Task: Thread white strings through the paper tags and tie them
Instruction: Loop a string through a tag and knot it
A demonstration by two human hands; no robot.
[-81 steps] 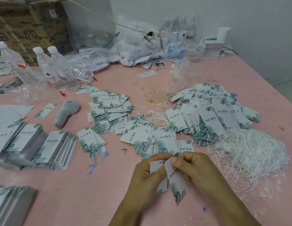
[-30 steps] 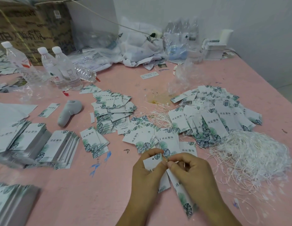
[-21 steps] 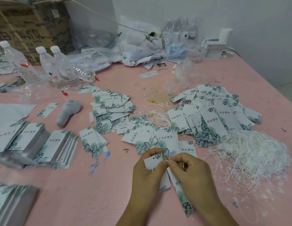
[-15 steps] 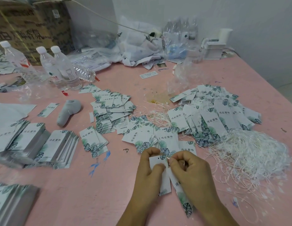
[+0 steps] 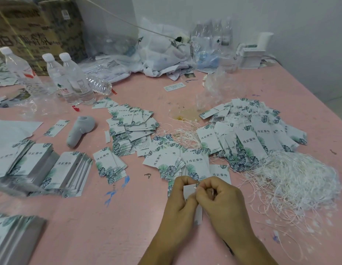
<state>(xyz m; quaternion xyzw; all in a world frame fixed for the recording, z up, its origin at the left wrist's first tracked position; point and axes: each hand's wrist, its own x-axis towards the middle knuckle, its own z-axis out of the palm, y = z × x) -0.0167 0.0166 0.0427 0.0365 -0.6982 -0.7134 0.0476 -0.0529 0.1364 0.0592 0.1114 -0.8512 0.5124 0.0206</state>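
Pinching at lower centre of the frame: left hand (image 5: 180, 202) fingers curled round the top edge of a paper tag (image 5: 189, 190), right hand (image 5: 221, 199) fingertips pressed together just beside it, on what is judged a white string, too fine to confirm. Tag's long axis runs downward between both hands, equally near. String heap (image 5: 298, 178) lies right; loose tags (image 5: 189, 163) directly above.

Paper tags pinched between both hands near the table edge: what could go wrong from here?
1. Both hands, left hand and right hand, crowd the held tags, hiding the hole; the string may miss it.
2. The white string pile is tangled, so pulling one could drag others.
3. Loose tags lie just beyond and could get knocked.
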